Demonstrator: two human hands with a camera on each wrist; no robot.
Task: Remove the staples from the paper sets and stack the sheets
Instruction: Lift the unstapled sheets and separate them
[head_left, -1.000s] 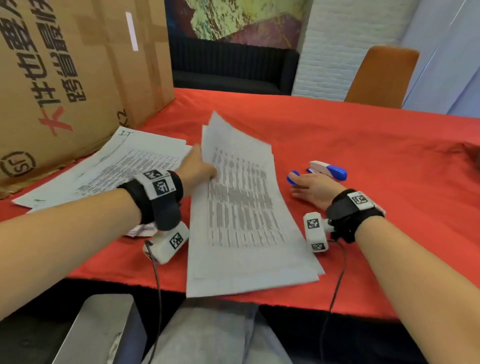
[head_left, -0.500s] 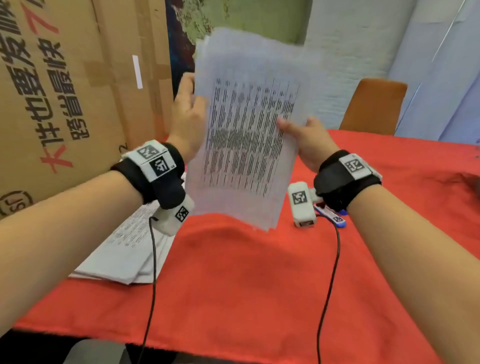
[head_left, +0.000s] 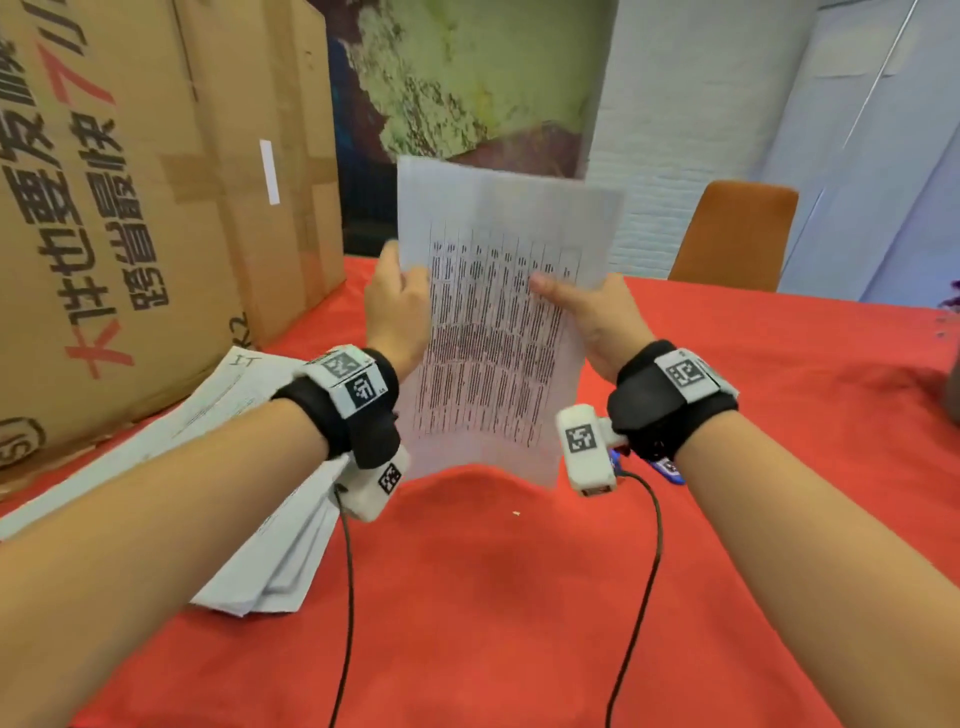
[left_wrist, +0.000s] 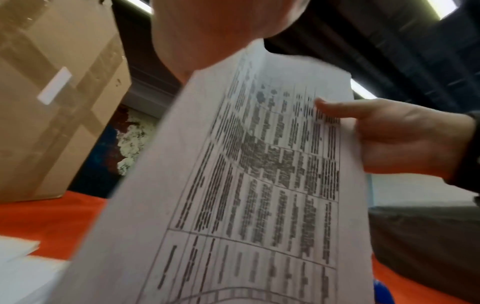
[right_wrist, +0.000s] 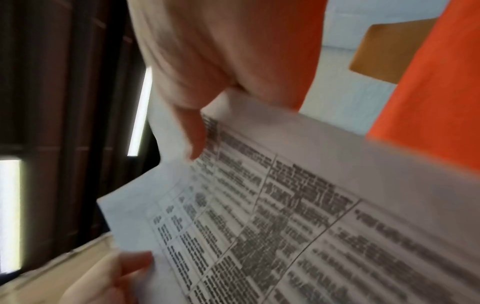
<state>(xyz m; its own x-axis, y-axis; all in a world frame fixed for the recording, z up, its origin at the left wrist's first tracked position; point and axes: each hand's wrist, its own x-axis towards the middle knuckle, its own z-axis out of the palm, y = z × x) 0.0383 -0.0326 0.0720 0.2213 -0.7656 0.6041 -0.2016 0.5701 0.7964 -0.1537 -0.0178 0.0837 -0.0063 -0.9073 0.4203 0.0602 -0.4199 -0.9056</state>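
A set of printed sheets (head_left: 493, 332) (left_wrist: 246, 185) (right_wrist: 298, 216) stands upright in the air above the red table (head_left: 519, 597), its bottom edge just above the cloth. My left hand (head_left: 397, 306) grips its left edge, thumb in front. My right hand (head_left: 587, 312) pinches the right edge, thumb (left_wrist: 337, 107) lying across the print. A pile of loose sheets (head_left: 260, 493) lies on the table at the left. A blue and white staple remover (head_left: 670, 465) peeks out from under my right wrist.
Large cardboard boxes (head_left: 130, 208) stand along the left side of the table. An orange chair (head_left: 732, 234) is at the far side. A tiny bright speck (head_left: 516, 514) lies on the cloth below the sheets. Wrist camera cables hang over the near cloth.
The set went from lying on the table under my left hand to upright in both hands. My right hand left the staple remover. Since half a second ago the set has come lower.
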